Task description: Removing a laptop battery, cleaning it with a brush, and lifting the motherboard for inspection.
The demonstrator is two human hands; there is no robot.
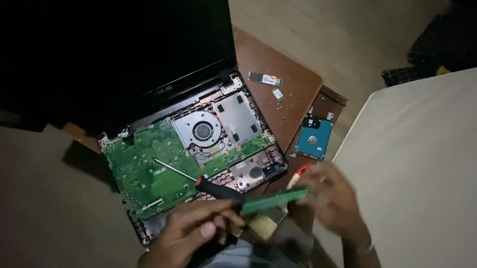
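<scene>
Both hands are working just above the opened laptop (pixel 194 164). Left hand (pixel 196 231), its grip closed, is holding a black-handled screwdriver (pixel 214 187), tip lying over the green motherboard (pixel 156 168). Right hand (pixel 332 200) is pinching a green memory stick (pixel 273 200) level, clear of the board. A blue hard drive (pixel 313 138), loose screws (pixel 285 104) and a small card (pixel 265 79) are lying aside on the brown surface (pixel 300 78).

The opened laptop (pixel 194 159) lies on the tabletop (pixel 299 88), its circuit board (pixel 156 168) left of the fan (pixel 201 131). A screwdriver (pixel 193 177) rests across that board, its handle toward the left hand (pixel 191 231). Right of the laptop lies a hard drive (pixel 313 138); behind that, a small card (pixel 265 78) and loose screws (pixel 285 104). Before the laptop's right corner, the right hand (pixel 332 200) holds a memory stick (pixel 274 200).
</scene>
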